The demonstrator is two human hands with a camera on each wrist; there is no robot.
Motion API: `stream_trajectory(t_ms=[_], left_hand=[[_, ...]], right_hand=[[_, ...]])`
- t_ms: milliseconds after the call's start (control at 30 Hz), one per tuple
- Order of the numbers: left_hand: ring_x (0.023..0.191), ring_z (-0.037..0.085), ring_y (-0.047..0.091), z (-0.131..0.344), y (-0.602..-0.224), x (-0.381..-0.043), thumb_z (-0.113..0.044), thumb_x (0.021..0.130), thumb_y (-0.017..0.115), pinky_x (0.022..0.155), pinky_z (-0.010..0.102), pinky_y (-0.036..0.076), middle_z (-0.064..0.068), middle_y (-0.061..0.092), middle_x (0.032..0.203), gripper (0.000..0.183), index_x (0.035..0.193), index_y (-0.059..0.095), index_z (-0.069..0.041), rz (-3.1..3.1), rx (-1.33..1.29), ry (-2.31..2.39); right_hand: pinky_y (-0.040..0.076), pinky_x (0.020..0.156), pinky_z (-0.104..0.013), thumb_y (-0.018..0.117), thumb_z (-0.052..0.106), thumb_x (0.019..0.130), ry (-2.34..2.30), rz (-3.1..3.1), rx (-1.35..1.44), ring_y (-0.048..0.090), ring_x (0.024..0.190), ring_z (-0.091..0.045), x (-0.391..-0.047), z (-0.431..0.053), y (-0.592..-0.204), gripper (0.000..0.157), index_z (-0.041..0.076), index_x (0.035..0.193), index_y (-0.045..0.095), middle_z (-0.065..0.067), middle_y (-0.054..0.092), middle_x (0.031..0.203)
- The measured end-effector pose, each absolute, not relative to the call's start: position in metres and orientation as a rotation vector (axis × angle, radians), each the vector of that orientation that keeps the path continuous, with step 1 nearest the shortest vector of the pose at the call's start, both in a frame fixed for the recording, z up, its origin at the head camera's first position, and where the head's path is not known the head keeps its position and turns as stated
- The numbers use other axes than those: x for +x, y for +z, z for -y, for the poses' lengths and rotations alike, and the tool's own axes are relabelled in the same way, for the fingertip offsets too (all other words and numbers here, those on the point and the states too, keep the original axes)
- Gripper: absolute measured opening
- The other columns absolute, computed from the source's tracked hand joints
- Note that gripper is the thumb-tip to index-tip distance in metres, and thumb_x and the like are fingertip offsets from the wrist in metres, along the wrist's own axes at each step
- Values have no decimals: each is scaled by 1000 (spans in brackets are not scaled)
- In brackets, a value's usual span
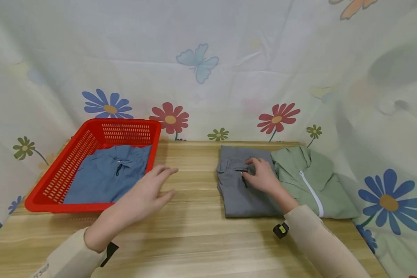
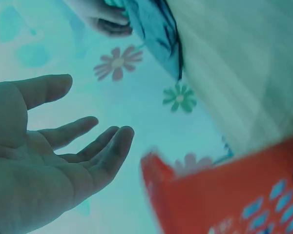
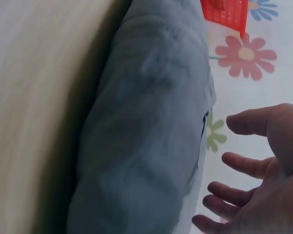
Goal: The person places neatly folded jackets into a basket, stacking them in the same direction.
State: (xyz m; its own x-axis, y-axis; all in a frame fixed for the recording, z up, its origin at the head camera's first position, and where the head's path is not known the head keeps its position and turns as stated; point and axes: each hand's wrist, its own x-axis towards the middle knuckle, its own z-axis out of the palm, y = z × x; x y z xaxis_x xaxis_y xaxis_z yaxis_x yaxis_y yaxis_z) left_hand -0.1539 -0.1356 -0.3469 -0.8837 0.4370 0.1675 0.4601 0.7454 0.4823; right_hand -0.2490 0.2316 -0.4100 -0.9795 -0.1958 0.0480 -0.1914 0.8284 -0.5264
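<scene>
A folded grey jacket (image 1: 243, 199) lies on the table right of the middle, its collar toward the back. Over its collar hovers my right hand (image 1: 263, 178), fingers loosely bent; in the right wrist view they stand apart from the cloth with nothing between them. My left hand (image 1: 144, 195) hangs in front of the near right corner of the red basket (image 1: 66, 207), fingers spread and holding nothing. Inside the basket lies a folded blue jacket (image 1: 100, 175) with a dark zipper pull at the collar.
A folded green jacket (image 1: 324, 170) with a white zipper sits at the right, touching the grey one. Wood-grain table (image 1: 191, 231) stretches between basket and jackets. Behind it hangs a flower-printed curtain (image 1: 229, 104), which also closes off both sides.
</scene>
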Motion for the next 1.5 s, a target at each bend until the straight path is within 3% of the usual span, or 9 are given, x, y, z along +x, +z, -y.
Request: stream_trajectory(t_ms=[400,700,1500], left_hand=[[120,29,59,102,-390,-154,-27,97,73,97,49,52,9,57,135,55,145,55,-8,3002,-775,-1071],[122,36,56,86,-407,-159,-25,97,73,98,53,49,18,56,134,55,145,55,-4,2975,-759,-1263],[134,47,46,73,-427,-179,-22,99,68,109,58,39,32,45,147,67,152,40,7,2948,-409,-1705]], right_hand=[[35,105,-64,67,18,98,-758,-3074,-318,41,131,-54,-247,-261,-429,48,-9,135,54,-36,48,138],[40,102,-63,66,23,99,-736,-3006,-213,45,127,-55,-251,-264,-438,48,-8,133,54,-36,50,134],[43,102,-55,67,24,99,-722,-2981,-335,53,124,-44,-262,-213,-439,45,-6,131,60,-28,59,130]])
